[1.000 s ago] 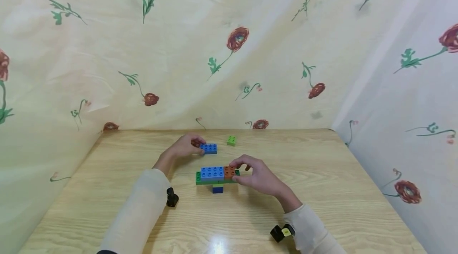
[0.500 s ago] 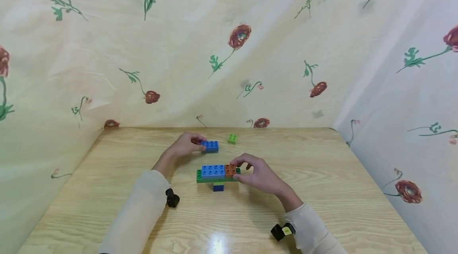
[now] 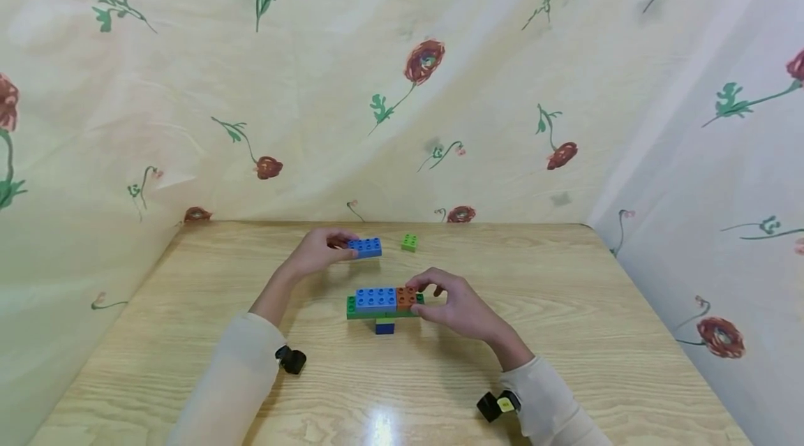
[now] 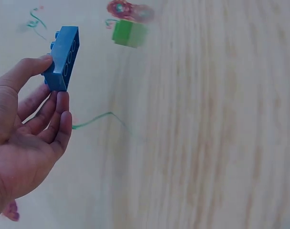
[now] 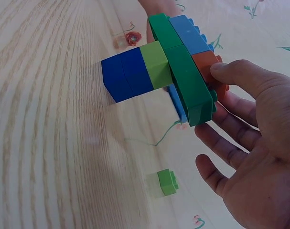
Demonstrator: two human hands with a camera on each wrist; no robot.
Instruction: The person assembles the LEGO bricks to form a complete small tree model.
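My left hand (image 3: 319,251) pinches one end of a blue toy brick (image 3: 367,248) between thumb and fingers, above the far part of the table. In the left wrist view the brick's hollow underside (image 4: 70,59) shows. My right hand (image 3: 457,304) pinches the orange brick (image 3: 405,299) at the right end of a T-shaped brick stack. Beside the orange brick sits a lighter blue brick (image 3: 375,300); both are on a row of green bricks (image 5: 190,88). A lime brick (image 5: 155,64) and dark blue bricks (image 5: 128,74) form the stem beneath. The stack stands upright on the table.
Behind the stack, a small lime green brick (image 3: 410,243) lies on the wooden table (image 3: 565,334). Flower-patterned cloth (image 3: 326,83) rises at the table's far edge and along its sides. Each wrist carries a small black camera.
My left hand has lifted the blue brick off the table and drawn it slightly back and left. My right hand keeps its hold on the orange brick; the view has shifted slightly.
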